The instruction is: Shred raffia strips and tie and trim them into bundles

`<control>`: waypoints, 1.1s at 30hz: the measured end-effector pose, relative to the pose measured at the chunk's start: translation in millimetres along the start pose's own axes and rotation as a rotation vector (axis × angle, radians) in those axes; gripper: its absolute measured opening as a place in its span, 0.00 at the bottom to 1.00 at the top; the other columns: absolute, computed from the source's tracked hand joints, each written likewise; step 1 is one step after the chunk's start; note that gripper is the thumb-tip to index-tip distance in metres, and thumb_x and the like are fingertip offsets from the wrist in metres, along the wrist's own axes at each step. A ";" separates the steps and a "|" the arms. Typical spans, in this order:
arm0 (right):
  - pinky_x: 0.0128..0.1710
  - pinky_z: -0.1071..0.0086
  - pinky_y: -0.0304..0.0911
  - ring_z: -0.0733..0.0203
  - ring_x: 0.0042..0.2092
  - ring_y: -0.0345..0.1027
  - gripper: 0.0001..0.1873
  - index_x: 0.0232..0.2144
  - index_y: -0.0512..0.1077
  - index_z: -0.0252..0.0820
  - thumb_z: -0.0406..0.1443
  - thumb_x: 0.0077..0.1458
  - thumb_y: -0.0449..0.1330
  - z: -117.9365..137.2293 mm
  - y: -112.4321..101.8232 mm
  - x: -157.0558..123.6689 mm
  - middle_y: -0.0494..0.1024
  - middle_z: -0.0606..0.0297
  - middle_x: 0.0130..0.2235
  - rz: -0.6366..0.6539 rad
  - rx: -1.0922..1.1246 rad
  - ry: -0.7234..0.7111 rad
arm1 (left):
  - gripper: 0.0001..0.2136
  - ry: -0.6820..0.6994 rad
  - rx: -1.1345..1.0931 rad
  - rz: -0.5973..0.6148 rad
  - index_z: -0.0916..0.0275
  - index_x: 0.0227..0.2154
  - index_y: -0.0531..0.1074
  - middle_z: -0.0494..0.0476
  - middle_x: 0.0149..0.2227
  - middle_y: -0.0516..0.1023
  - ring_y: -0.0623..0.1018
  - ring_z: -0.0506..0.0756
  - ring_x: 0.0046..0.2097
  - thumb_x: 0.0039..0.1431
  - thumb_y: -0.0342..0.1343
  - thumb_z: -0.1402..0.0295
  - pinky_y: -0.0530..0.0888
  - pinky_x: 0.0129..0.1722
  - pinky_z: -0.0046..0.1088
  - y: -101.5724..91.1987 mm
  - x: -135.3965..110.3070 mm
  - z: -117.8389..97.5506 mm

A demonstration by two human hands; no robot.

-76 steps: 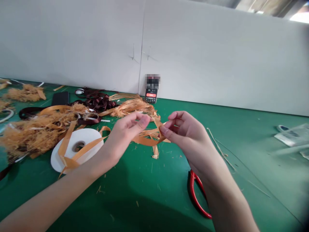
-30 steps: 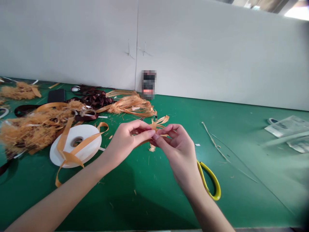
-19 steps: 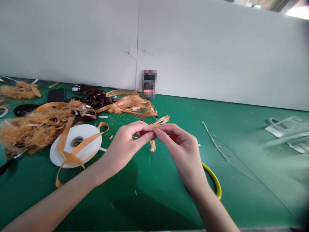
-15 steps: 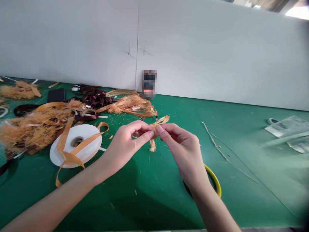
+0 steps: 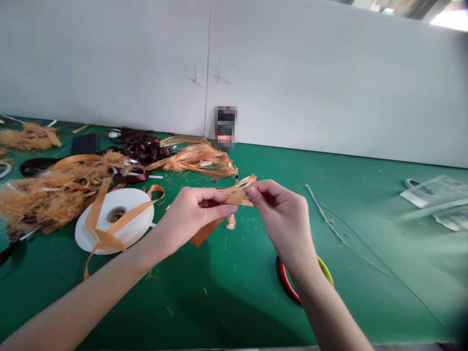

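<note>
Both my hands meet above the green table, pinching a short piece of orange ribbon. My left hand is closed on one part of it, and a loose end hangs below toward the table. My right hand pinches the other part with thumb and forefinger. Frayed strands stick out behind the fingers. Under my right wrist lie scissors with red and yellow handles, mostly hidden.
A white ribbon spool with orange ribbon trailing off it lies left of my hands. Piles of frayed orange fibre, dark brown ribbon and a phone stand toward the white wall. Clear packets lie far right, thin strands between.
My hands have drawn slightly apart, stretching the ribbon piece between them. Its loose end now hangs below my left hand. The scissors' red handle shows beside the yellow one.
</note>
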State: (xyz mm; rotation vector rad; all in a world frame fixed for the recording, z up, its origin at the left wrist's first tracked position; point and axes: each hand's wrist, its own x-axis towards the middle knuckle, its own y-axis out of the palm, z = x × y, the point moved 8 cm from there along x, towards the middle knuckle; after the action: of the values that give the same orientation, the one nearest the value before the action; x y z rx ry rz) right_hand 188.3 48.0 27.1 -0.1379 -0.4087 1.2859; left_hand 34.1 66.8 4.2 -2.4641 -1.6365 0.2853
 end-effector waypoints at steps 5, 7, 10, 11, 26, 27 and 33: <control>0.32 0.69 0.61 0.65 0.29 0.65 0.08 0.26 0.73 0.40 0.37 0.55 0.60 1.8 -3.9 2.5 0.75 0.67 0.27 -0.043 -0.030 -0.011 | 0.10 0.001 -0.006 -0.016 0.60 0.24 0.77 0.50 0.27 0.78 0.73 0.51 0.29 0.52 0.62 0.59 0.68 0.29 0.26 0.2 0.7 -0.8; 0.32 0.69 0.61 0.65 0.29 0.65 0.09 0.27 0.74 0.41 0.39 0.56 0.59 2.3 -6.9 1.2 0.74 0.67 0.27 -0.066 -0.026 -0.017 | 0.08 -0.023 -0.037 -0.039 0.60 0.26 0.77 0.50 0.28 0.79 0.75 0.52 0.31 0.51 0.63 0.61 0.70 0.33 0.26 -1.2 1.8 0.3; 0.33 0.68 0.62 0.63 0.32 0.67 0.09 0.28 0.75 0.42 0.40 0.56 0.60 3.5 -7.3 -2.2 0.76 0.65 0.29 -0.061 -0.009 -0.035 | 0.06 -0.050 -0.065 -0.054 0.60 0.27 0.78 0.51 0.30 0.80 0.77 0.53 0.34 0.49 0.64 0.63 0.71 0.35 0.26 -2.5 3.7 1.5; 0.34 0.68 0.63 0.63 0.33 0.67 0.08 0.28 0.75 0.42 0.39 0.55 0.61 3.6 -5.8 -3.2 0.76 0.65 0.31 -0.047 0.008 -0.043 | 0.06 -0.053 -0.072 -0.055 0.60 0.27 0.78 0.51 0.30 0.80 0.77 0.53 0.34 0.49 0.64 0.63 0.71 0.35 0.26 -2.7 4.4 1.7; 0.28 0.70 0.58 0.66 0.28 0.63 0.06 0.27 0.63 0.43 0.31 0.57 0.53 5.7 17.5 5.0 0.68 0.69 0.26 0.148 0.005 -0.099 | 0.07 0.057 0.012 -0.036 0.59 0.27 0.78 0.49 0.27 0.78 0.73 0.50 0.29 0.51 0.63 0.62 0.69 0.32 0.26 -1.3 6.5 -5.8; 0.29 0.69 0.59 0.66 0.28 0.63 0.06 0.27 0.64 0.43 0.31 0.56 0.54 6.7 16.0 5.9 0.68 0.69 0.25 0.145 -0.008 -0.100 | 0.08 0.053 0.027 -0.042 0.59 0.27 0.78 0.49 0.27 0.77 0.73 0.50 0.29 0.51 0.63 0.60 0.69 0.31 0.25 -2.6 6.3 -5.2; 0.28 0.73 0.59 0.69 0.26 0.63 0.09 0.24 0.66 0.41 0.24 0.51 0.53 16.8 0.1 12.9 0.69 0.70 0.26 0.081 -0.133 -0.194 | 0.08 0.041 0.073 0.007 0.60 0.24 0.77 0.48 0.27 0.76 0.71 0.49 0.29 0.51 0.64 0.62 0.67 0.30 0.24 -3.7 6.0 -5.3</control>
State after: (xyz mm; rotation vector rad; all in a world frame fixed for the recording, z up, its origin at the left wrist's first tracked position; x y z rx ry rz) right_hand 184.9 58.1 45.3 -0.1440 -0.6612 1.3569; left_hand 34.5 73.5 9.9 -2.4065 -1.5729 0.2882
